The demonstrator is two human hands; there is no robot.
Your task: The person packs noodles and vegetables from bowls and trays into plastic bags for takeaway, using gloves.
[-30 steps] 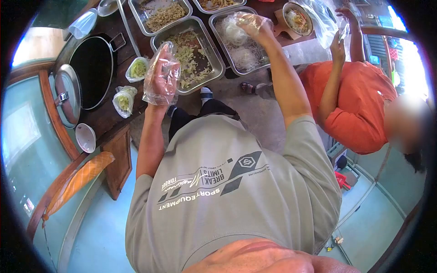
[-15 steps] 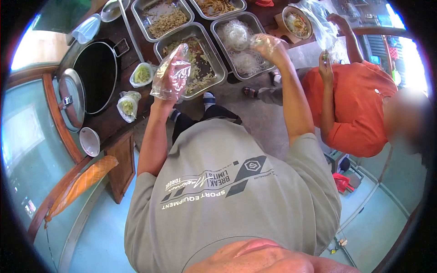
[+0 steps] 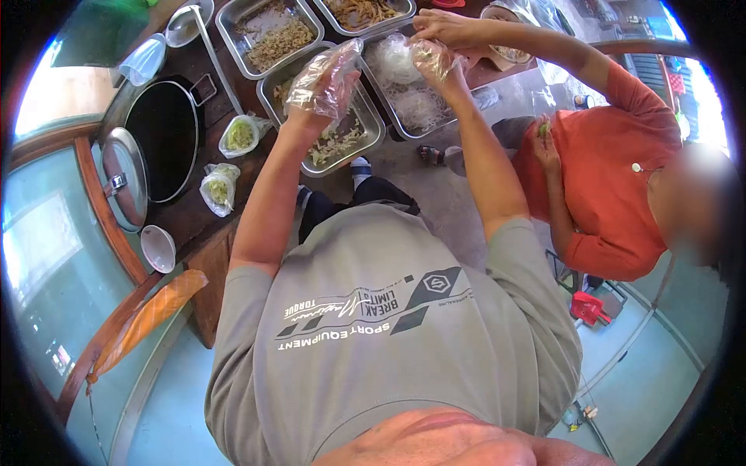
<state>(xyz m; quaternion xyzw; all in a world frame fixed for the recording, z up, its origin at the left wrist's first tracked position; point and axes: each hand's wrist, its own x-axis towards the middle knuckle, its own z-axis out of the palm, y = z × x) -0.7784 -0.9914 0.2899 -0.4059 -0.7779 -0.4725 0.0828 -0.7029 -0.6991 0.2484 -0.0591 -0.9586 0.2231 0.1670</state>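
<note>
Four trays [image 3: 375, 130] are standing on one surface [image 3: 190, 223], and one of the four is bearing two noodle heaps [image 3: 398, 58]. Two bags [image 3: 223, 205] of shredded greens are lying near one pot [image 3: 159, 140] and one tilted lid [image 3: 128, 198]. Two bowls [image 3: 158, 248] are showing, one of them partly hidden. Two people are appearing: the wearer [image 3: 388, 365] and one co-worker [image 3: 614, 175]. Four grips are showing: two gloved, the wearer's left grip [image 3: 320, 84] and right grip [image 3: 437, 64], and two bare, the co-worker's pair [image 3: 447, 29]. One orange roll [image 3: 148, 322] is showing.
</note>
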